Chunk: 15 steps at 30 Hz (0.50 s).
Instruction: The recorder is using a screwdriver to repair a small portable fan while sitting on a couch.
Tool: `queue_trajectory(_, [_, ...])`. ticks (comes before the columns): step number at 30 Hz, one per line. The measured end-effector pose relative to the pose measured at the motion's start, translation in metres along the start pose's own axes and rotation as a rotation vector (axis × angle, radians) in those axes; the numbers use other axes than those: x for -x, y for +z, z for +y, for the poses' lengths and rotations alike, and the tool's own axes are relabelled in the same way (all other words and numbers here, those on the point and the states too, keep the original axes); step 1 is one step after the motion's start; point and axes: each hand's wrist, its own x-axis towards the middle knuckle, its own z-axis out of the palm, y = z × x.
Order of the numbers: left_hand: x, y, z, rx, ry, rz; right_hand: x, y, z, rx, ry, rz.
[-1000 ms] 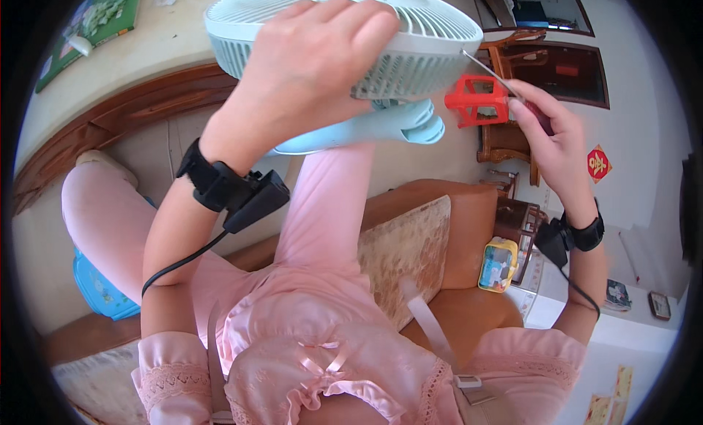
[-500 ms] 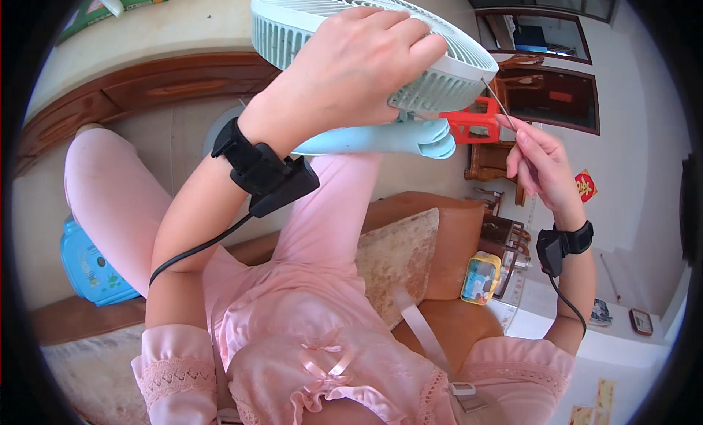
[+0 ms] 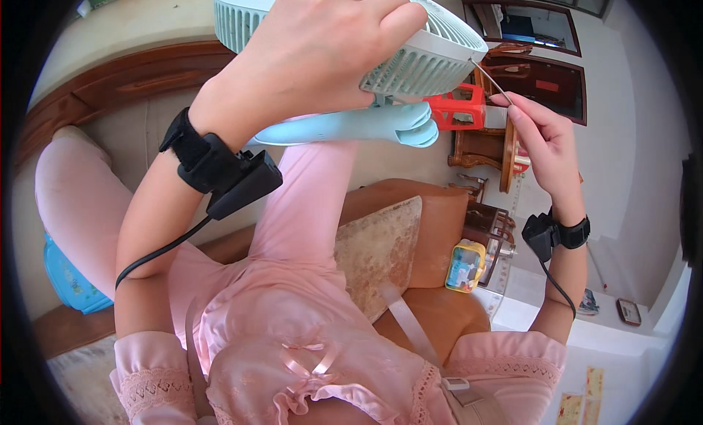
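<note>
My left hand (image 3: 322, 47) is wrapped over a pale mint fan (image 3: 425, 69), gripping its slatted housing and grille at the top of the view, with some fingertips out of sight. Below the housing is the fan's light blue stand (image 3: 344, 124), over my leg. My right hand (image 3: 542, 135), at the right, is closed on a screwdriver, its thin metal shaft (image 3: 492, 79) angled up-left to the fan's rim. The screwdriver's handle is mostly hidden in my fingers.
A red plastic stool (image 3: 465, 106) and wooden furniture (image 3: 501, 216) stand beyond my right hand. Around my legs are a brown sofa (image 3: 439, 205) with a mottled cushion (image 3: 377, 245), a yellow-rimmed container (image 3: 465, 267) and a blue plastic item (image 3: 73, 278). A wooden edge (image 3: 95, 102) runs along the upper left.
The fan shifted right and then back left and slightly up with my left hand. My right hand's fingers have changed position on the screwdriver. The background has shifted left in the view.
</note>
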Motion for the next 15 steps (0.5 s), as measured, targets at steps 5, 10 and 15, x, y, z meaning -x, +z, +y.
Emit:
queue_trajectory(5, [-0.002,0.004,0.002,-0.055,0.043,0.024,-0.001,-0.006,-0.004,0.469,-0.276,0.081])
queue_trajectory(10, [0.001,0.014,-0.003,-0.067,0.04,0.06,-0.002,-0.008,-0.014,0.948,-0.591,0.062])
queue_trajectory(15, [-0.001,0.007,0.001,0.007,0.056,0.153,0.001,-0.009,-0.014,1.194,-0.699,0.105])
